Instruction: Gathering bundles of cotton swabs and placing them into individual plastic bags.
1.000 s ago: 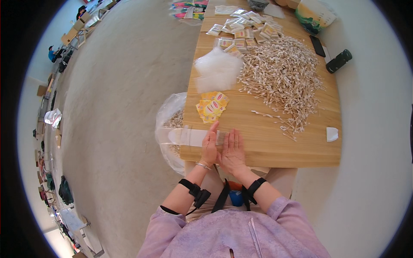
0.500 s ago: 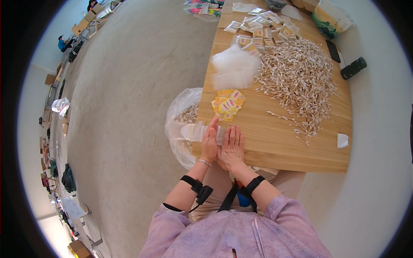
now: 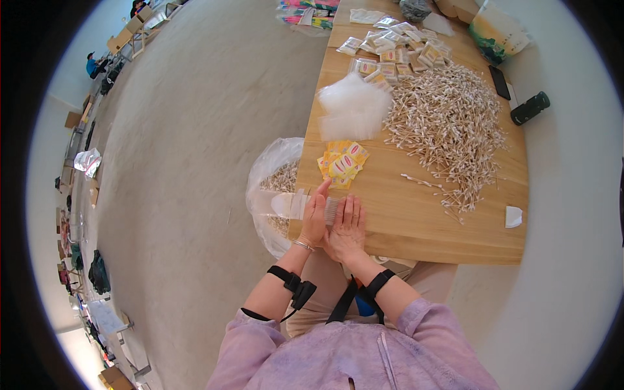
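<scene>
Near the table's front left corner, my left hand [image 3: 315, 218] stands on edge with its fingers stretched out. It touches a clear plastic bag [image 3: 294, 205] whose loose end sticks out past the table's left edge. Flat beside it lies my right hand [image 3: 348, 227], fingers straight and close together. Between the two hands sits a row of cotton swabs [image 3: 332, 211], lined up side by side, apparently inside the bag. Just beyond my fingertips is a pile of yellow printed cards [image 3: 342, 162]. My palms hide part of the swabs and bag.
A large heap of loose cotton swabs [image 3: 448, 130] covers the table's right side. Behind the cards are clear empty bags [image 3: 354, 104] and filled packets [image 3: 396, 49]. A big plastic sack of swabs [image 3: 273, 188] hangs at the left edge. A dark cylinder [image 3: 530, 108] stands by the wall.
Both hands stay at nearly the same place around the swabs. The whole view has shifted slightly; nothing has been picked up or let go.
</scene>
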